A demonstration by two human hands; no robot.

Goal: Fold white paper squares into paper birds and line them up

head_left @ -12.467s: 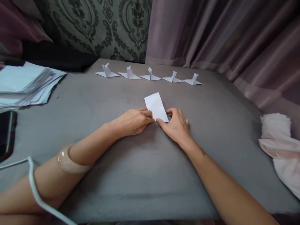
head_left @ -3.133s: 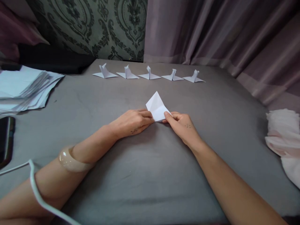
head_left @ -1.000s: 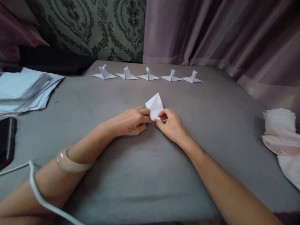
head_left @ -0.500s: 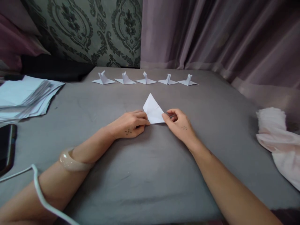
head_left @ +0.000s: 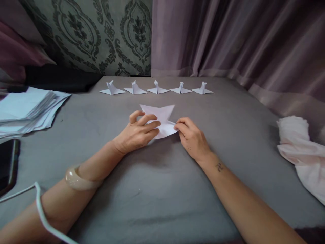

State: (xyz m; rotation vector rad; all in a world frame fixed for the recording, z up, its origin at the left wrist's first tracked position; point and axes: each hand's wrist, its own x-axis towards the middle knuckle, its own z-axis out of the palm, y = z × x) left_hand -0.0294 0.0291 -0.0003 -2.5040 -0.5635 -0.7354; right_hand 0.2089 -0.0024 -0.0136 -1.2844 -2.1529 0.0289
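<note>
A sheet of white folded paper [head_left: 165, 117] is between my hands in the middle of the table, partly opened, with two points spread at its far side. My left hand [head_left: 141, 132] has its bent fingers over the paper's left part and grips it there; the thumb is mostly hidden. At the paper's right corner, my right hand [head_left: 191, 137] pinches the edge between thumb and fingers. Farther back stands a row of several folded paper figures [head_left: 157, 88], each with flat wings and an upright middle.
To the left lie a stack of white paper [head_left: 27, 108], a dark phone [head_left: 8, 166] and a black cloth [head_left: 58, 78]. A white cable [head_left: 42, 211] crosses my left forearm. Pale pink fabric [head_left: 302, 149] lies at the right. Curtains [head_left: 193, 37] hang behind the grey table [head_left: 162, 189].
The folded paper has gone from a flat kite-like shape to a spread one with two far points. My left fingers have moved onto it, and my right hand has turned over its corner.
</note>
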